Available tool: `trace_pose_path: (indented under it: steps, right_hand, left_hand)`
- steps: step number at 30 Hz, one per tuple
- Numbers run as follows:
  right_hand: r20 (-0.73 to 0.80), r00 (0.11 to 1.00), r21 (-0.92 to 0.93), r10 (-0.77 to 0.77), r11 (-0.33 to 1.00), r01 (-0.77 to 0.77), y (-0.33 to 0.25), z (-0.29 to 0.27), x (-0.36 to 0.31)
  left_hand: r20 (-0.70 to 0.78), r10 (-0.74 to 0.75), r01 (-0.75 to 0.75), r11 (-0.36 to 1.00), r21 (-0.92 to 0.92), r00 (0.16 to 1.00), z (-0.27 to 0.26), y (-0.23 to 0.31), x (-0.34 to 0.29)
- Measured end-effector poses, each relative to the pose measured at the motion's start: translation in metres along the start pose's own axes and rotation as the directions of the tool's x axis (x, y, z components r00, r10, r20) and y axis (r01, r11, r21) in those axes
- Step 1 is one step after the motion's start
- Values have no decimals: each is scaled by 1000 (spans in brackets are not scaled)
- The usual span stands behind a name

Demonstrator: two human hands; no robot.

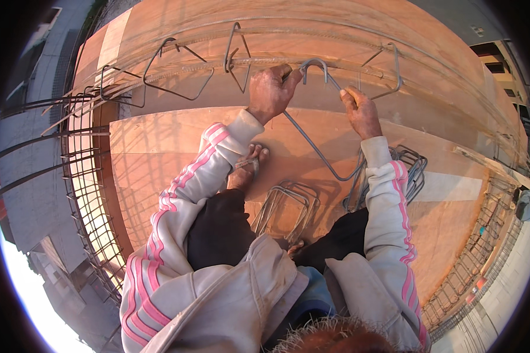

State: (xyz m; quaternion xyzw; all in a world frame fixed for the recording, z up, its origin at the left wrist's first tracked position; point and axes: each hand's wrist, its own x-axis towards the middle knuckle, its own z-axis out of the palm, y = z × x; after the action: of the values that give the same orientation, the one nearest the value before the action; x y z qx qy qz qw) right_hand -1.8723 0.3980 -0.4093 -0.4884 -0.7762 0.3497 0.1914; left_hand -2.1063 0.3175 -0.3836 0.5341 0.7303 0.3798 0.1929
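A bent steel rebar stirrup [312,145] is held in front of me, its hooked ends near the long bars. My left hand [271,92] is closed on its left side, close to the hooks. My right hand [361,113] pinches the other side between thumb and fingers. The stirrup's lower corner reaches down toward a pile of stirrups [417,172] by my right knee. Just beyond my hands run long ribbed rebars [209,66]. Separate stirrups [179,81] hang around these bars on the left, and another stirrup [398,69] hangs to the right.
I squat on plywood sheets [144,170]. Between my legs lies another group of stirrups [288,197]. A rebar cage [79,167] rises at the left edge, with bar ends sticking out. More rebar mesh [474,259] lines the right edge, below a wooden strip [489,165].
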Motion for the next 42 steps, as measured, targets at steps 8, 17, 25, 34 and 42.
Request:
trace_pose_path:
  steps: [8,17,25,34,42]
  right_hand:
    - [47,995,-162,86,984,-78,-14,-7,21]
    - [70,982,70,177,981,-182,-9,-37,-34]
    - [147,966,324,212,913,-249,-4,-30,-24]
    - [56,959,386,277,880,-276,-7,9,16]
    - [-6,971,451,239,867,-211,9,21,43]
  left_hand:
    - [-16,154,-140,935,327,988,-11,6,28]
    - [181,48,-140,830,541,982,-34,33,35]
    - [166,413,-440,761,478,895,-57,9,115]
    - [378,153,-318,849,423,913,-37,-20,126]
    - [402,-5,-218,834,506,916,-40,-9,131]
